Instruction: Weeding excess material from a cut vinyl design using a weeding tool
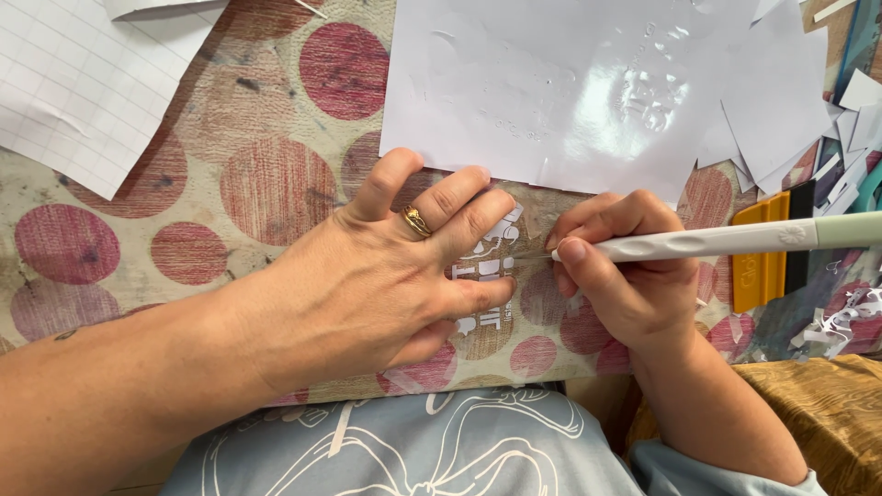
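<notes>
Nearest the camera, a pale blue garment [413, 450] with a white line drawing fills the lower edge, and the near edge of the counter [276, 174], covered in a cloth of red and tan dots, meets it. Just beyond, the left hand [386, 276], a gold ring [416, 221] on one finger, lies flat and spread, fingers pressing down a small clear sheet bearing white cut vinyl shapes [485, 266]. Beside it the right hand [625, 276] is closed in a pen grip on a slim white weeding tool [707, 241], whose fine metal tip touches the vinyl between the left fingertips.

Risks, as judged: the sharp tip works very close to the left fingers, so a slip could prick them; too steep a pull could tear or lift a thin vinyl piece; a shift of the pressing hand would let the sheet slide.

Room is tight. An orange and black squeegee [772, 248] lies just right of the right hand, with paper scraps [841, 317] past it near the counter's right edge. Farther off, a large glossy white sheet [570, 92] overlaps the work's far side, and gridded backing paper [73, 83] occupies the far left. Open cloth remains at left centre.
</notes>
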